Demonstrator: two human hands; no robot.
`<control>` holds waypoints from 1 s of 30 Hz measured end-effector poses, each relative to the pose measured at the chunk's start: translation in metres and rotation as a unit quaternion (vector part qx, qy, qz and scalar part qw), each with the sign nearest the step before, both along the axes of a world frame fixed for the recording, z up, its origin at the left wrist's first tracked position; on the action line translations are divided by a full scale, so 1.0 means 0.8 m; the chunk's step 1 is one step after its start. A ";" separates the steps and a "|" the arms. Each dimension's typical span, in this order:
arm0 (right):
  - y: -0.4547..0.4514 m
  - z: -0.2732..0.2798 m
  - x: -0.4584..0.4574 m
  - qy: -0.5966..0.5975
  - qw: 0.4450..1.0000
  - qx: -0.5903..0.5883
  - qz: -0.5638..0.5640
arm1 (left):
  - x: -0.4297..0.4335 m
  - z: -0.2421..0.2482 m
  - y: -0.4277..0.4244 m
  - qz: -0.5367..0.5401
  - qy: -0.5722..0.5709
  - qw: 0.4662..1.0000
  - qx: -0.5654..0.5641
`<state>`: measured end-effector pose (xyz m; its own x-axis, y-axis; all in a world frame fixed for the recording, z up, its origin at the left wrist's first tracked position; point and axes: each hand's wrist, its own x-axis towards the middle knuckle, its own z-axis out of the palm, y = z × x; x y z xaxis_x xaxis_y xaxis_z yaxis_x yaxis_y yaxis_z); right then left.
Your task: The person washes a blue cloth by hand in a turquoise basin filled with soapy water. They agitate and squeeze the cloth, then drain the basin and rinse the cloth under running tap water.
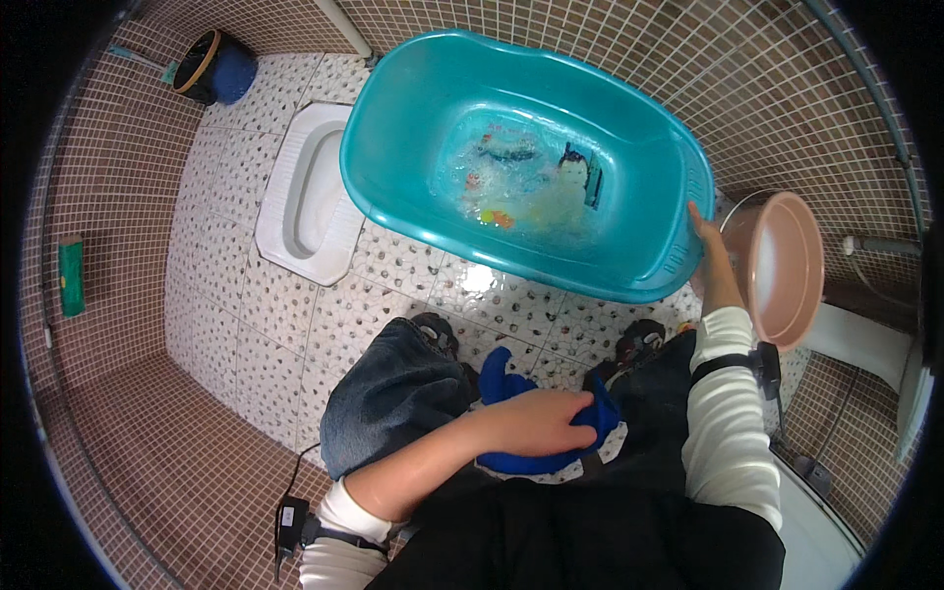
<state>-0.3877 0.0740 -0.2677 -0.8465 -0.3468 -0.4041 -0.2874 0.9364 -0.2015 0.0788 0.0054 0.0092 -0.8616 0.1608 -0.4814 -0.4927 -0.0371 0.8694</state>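
Note:
A large teal plastic bathtub [627,243] stands before me, with some water and a patterned bottom inside. My right hand [708,228] is on the tub's right end, its thumb over the rim and its other fingers mostly hidden. Low between my knees, my left hand [546,422] grips a blue cloth [509,383] whose ends hang to either side of the hand. Just right of my right hand is a pink plastic bucket [785,273] with something whitish inside.
A white squat toilet [313,199] is set in the pebble-patterned floor [273,317] left of the tub. Farther back stands a dark blue bin [228,74] beside a brush. A white pipe [343,29] rises at the back wall. A green packet [71,276] is on the left.

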 end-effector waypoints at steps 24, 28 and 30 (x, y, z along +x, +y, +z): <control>0.117 -0.066 0.126 0.203 0.866 -0.272 -0.367 | -0.013 -0.007 0.022 -0.024 -0.081 0.996 0.030; 0.121 -0.079 0.119 0.192 0.836 -0.328 -0.397 | -0.019 -0.009 0.023 -0.021 -0.073 0.997 0.022; 0.125 -0.088 0.114 0.200 0.839 -0.322 -0.390 | -0.021 -0.010 0.022 -0.012 -0.062 0.998 0.017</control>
<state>-0.2968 0.1738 -0.3378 -0.9408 0.3381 0.0258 0.1965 0.6056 -0.7712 0.0620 0.0233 0.0016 -0.7911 0.1985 -0.5786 -0.5979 -0.0516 0.7999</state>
